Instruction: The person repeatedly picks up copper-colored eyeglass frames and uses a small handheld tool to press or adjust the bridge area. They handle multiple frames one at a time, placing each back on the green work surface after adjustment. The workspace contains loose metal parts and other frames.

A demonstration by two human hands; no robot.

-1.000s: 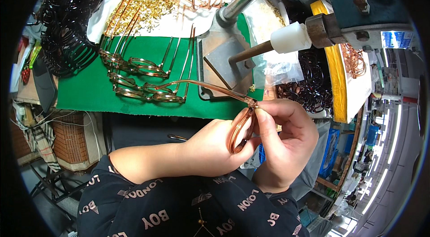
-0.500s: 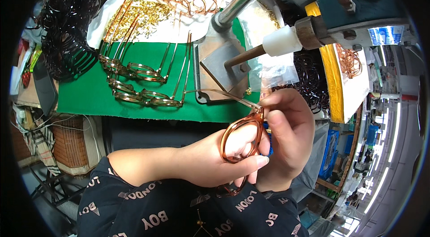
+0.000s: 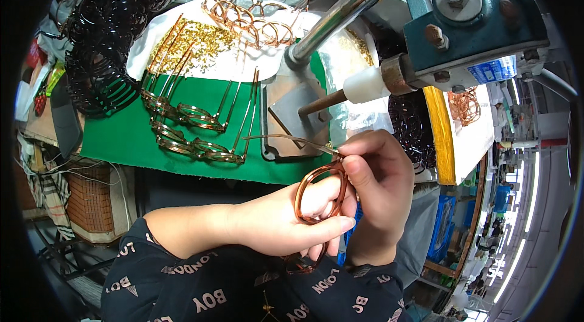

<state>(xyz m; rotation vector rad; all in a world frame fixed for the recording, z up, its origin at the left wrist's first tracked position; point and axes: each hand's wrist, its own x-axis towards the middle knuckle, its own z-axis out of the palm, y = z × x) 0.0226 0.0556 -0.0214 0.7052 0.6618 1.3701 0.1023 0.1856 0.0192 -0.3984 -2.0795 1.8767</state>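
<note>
Low in front of me I hold a translucent brown eyeglass frame [image 3: 297, 199]. My left hand [image 3: 292, 218] is closed around its rims, with the thumb laid across the front. My right hand [image 3: 380, 182] pinches the upper corner by the hinge; whether a tiny part is between those fingertips is hidden. One thin temple [image 3: 286, 136] sticks out leftward from that corner, over the metal base of a press. Two finished-looking eyeglass frames [image 3: 201, 116] with temples raised rest on the green mat [image 3: 121, 139], left of my hands.
A bench press with a teal head [image 3: 474, 33] and steel column [image 3: 344, 15] stands ahead, its rod [image 3: 322, 103] angled over a metal block. Behind lie gold hinge pieces [image 3: 201, 48], more brown frames [image 3: 255, 24] and a heap of dark frames [image 3: 103, 48]. A yellow-edged box [image 3: 439, 139] stands right.
My view has shifted slightly, so the press appears lower and further left. Both hands keep the same hold on the eyeglass frame, which has turned only a little.
</note>
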